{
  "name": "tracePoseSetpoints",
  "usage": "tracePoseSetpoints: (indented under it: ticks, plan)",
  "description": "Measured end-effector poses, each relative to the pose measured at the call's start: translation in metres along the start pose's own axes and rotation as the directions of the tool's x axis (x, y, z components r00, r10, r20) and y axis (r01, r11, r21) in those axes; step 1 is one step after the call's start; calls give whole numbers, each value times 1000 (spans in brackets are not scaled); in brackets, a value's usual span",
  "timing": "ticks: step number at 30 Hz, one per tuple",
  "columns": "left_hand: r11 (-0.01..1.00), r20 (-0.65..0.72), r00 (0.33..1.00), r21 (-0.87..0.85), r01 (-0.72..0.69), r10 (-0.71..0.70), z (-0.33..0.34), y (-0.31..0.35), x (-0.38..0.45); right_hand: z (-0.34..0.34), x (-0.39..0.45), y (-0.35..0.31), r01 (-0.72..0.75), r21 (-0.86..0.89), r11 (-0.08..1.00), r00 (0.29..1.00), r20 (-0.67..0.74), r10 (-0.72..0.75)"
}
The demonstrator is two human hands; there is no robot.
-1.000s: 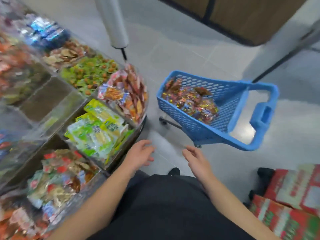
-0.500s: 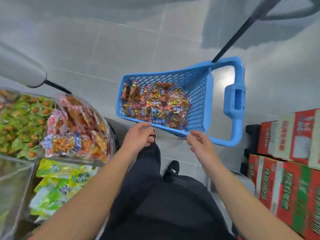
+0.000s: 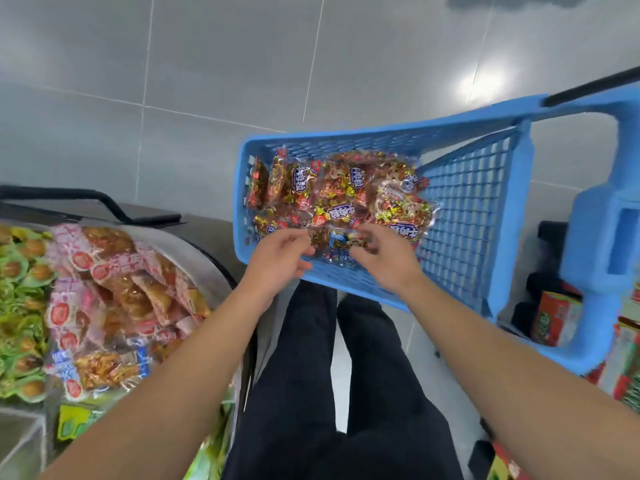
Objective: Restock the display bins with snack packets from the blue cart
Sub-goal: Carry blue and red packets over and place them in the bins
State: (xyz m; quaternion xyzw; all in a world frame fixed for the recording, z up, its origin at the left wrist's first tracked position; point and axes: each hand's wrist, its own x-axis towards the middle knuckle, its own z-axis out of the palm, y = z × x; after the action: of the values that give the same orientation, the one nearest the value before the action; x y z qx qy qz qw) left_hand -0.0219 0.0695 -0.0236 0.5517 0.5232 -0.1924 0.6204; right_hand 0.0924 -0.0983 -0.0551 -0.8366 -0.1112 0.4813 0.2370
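Observation:
The blue cart (image 3: 464, 209) stands right in front of me and holds a heap of red-and-gold snack packets (image 3: 339, 192). Both my hands reach over its near rim. My left hand (image 3: 277, 261) hovers at the heap's near edge, fingers loosely bent, with nothing visibly in it. Fingers of my right hand (image 3: 384, 258) curl down onto a blue-ended packet (image 3: 341, 249); blur hides whether they grip it. To my left, the display bins (image 3: 204, 261) hold pink-and-orange packets (image 3: 114, 289) and green ones (image 3: 20, 306).
Red cardboard boxes (image 3: 554, 320) sit on the floor behind the cart's handle (image 3: 606, 237) at the right. A black bar (image 3: 104, 202) juts out past the display's far edge. Grey tiled floor stretches beyond the cart. My dark trousers fill the bottom centre.
I have turned from the display toward the cart and stepped closer. Both hands have moved forward from in front of the cart to over its rim and onto the packets.

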Motion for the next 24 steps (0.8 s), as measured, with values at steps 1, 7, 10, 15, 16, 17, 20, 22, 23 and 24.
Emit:
tracePoseSetpoints:
  ticks: [1,7,10,15,16,17,20,22,23,24]
  plan:
    - [1000,-3,1000,-13,10,-10,0,-4,9,7,14,3,18,-66,998,999,31,-16]
    - [998,-10,999,-52,40,-40,-1,-26,48,40,56,15,65,-557,828,998,28,-60]
    - [996,-23,998,-74,52,-54,0,-32,56,34,57,9,57,-576,816,994,-42,-98]
    - [993,-72,997,-121,10,-19,4,-28,54,0,27,15,12,-126,992,943,-330,-53]
    - [991,-80,997,-134,0,-11,7,-26,52,-4,20,16,-11,59,998,936,-349,31]
    - [989,-81,997,-148,-6,-6,10,-25,51,-6,13,18,-44,261,964,934,-333,133]
    - [984,17,1000,-177,28,-25,23,-18,45,-7,0,19,-110,735,669,927,-167,336]
    - [963,146,987,-249,106,-71,33,-13,41,-1,-7,17,-125,854,505,923,-87,375]
    - [941,199,976,-304,147,-88,40,-11,39,3,-11,14,-144,895,422,923,-32,383]
    - [923,230,969,-348,166,-88,47,-10,37,8,-13,11,-171,922,348,926,30,376]
